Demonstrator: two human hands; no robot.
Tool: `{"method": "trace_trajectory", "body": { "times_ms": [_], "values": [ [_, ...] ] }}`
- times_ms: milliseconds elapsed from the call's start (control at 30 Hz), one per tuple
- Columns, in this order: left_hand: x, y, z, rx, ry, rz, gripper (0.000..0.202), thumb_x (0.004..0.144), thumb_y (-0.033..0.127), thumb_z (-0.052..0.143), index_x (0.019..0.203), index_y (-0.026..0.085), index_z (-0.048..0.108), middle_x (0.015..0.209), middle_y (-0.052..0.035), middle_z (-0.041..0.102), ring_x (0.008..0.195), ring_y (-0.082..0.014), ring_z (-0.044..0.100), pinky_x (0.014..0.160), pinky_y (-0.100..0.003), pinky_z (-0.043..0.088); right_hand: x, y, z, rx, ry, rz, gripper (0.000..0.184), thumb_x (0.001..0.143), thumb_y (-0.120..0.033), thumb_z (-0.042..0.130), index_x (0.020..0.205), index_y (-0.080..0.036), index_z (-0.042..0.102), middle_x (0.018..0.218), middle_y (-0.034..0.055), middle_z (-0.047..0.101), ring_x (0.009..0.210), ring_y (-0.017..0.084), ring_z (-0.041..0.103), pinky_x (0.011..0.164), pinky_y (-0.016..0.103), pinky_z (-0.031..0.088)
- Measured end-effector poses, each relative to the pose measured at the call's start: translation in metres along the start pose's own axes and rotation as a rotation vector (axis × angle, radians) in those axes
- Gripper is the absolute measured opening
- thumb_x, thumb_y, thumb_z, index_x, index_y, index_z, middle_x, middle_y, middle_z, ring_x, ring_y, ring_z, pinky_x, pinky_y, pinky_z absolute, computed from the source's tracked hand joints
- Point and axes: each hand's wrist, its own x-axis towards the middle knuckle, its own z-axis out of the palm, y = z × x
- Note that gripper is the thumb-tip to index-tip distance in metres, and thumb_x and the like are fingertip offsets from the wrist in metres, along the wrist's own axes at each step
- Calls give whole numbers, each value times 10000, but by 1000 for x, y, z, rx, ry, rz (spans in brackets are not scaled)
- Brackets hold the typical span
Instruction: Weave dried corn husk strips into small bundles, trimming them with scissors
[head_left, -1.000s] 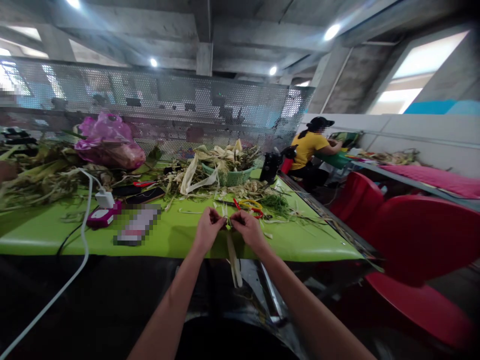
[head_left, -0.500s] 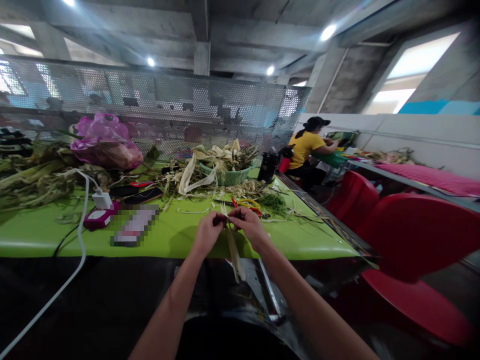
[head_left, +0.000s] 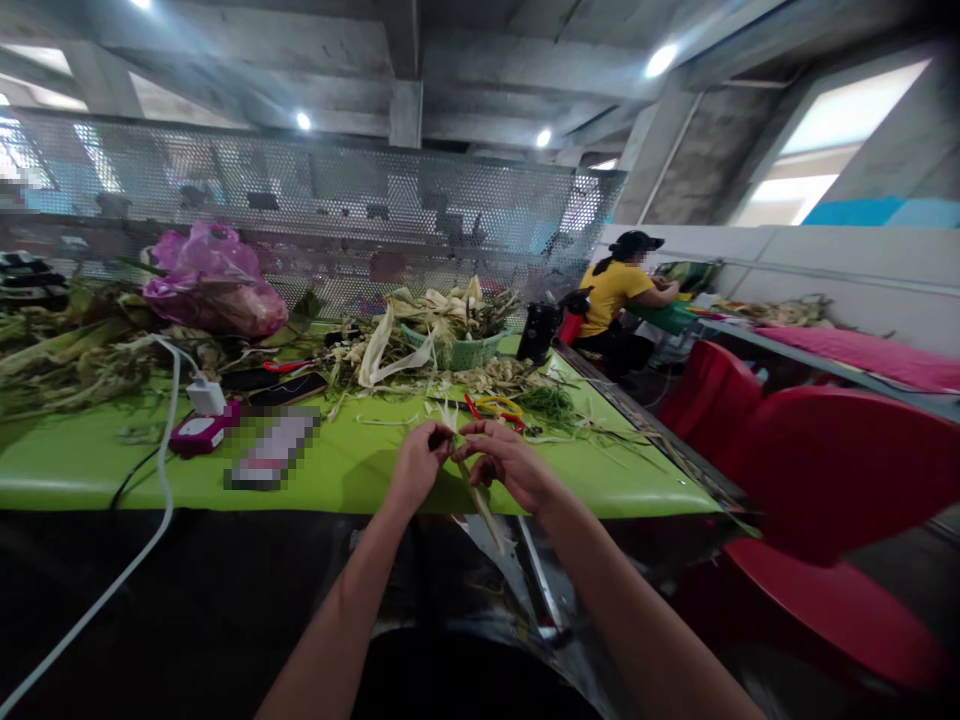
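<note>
Husk strip [head_left: 486, 515] pinched by left hand [head_left: 418, 462] | long axis slanted nearward, rightward | loose end nearer right hand [head_left: 514, 465], grip unclear

Dim overall, with glaring ceiling lamps [head_left: 661, 60], a bright window [head_left: 851, 110], edges stretched wide.

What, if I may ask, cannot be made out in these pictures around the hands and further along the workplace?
All in the head view:
Pale strip: its section at the left hand, covered by that hand.
Right hand: whether its grip touches the strip, too small to tell.
Phone-like object: its screen, lost under pixel blocks.
Purple bag: its contents, obscured by crumpled plastic.
Co-worker in yellow: what is being handled, too small.
</note>
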Motion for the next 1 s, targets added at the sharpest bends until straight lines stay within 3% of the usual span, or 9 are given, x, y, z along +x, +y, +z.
{"method": "trace_trajectory", "body": {
  "times_ms": [100, 233, 367, 467, 567, 700, 1000],
  "values": [
    [0, 1, 1, -41, -10, -59, 65, 768, 218, 564, 777, 155, 581, 692, -5, 610, 635, -126, 566, 633, -256, 440, -6, -7, -3, 60, -70, -3, 423, 694, -276, 722, 1056, -187, 522, 688, -16, 632, 481, 92, 575, 462, 202, 458],
    [1, 2, 0, -204, -7, -137, 99, 759, 248, 590, 766, 155, 558, 688, 7, 577, 630, -117, 569, 634, -256, 471, 2, -6, -16, -24, 107, -227, 330, 680, -257, 723, 980, -188, 605, 667, -45, 559, 511, 68, 518, 508, 198, 447],
    [3, 1, 0, -374, -2, -177, 159, 750, 293, 616, 758, 158, 533, 693, 15, 564, 631, -107, 565, 646, -262, 498, 14, 3, -34, -371, 325, -360, 174, 704, -304, 671, 825, -180, 651, 631, -21, 539, 522, 106, 484, 495, 239, 423],
    [3, -1, 1, -418, -6, -176, 161, 752, 283, 617, 762, 158, 516, 702, 17, 557, 635, -103, 563, 649, -265, 508, 19, 7, -35, -673, 399, -496, 151, 733, -285, 637, 841, -195, 692, 813, 42, 600, 606, 141, 521, 532, 268, 429],
    [2, -1, 2, -406, -11, -157, 151, 758, 266, 615, 760, 158, 509, 700, 23, 537, 629, -100, 557, 637, -259, 503, 21, 10, -24, -829, 347, -616, 162, 762, -259, 631, 893, -219, 719, 888, 60, 610, 669, 158, 535, 598, 284, 430],
    [2, -3, 2, -366, -17, -120, 116, 783, 246, 584, 781, 160, 506, 722, 18, 534, 645, -101, 548, 643, -257, 491, 29, 18, -10, -868, 268, -613, 144, 759, -211, 643, 875, -217, 728, 826, 46, 635, 719, 172, 561, 649, 287, 428],
    [1, 1, 0, -288, -18, -94, 75, 790, 225, 562, 799, 165, 517, 749, 2, 561, 674, -118, 565, 640, -261, 483, 27, 26, -6, -947, 339, -675, 70, 779, -182, 588, 771, -190, 656, 774, 34, 617, 757, 183, 567, 700, 297, 420]
  ]
}}
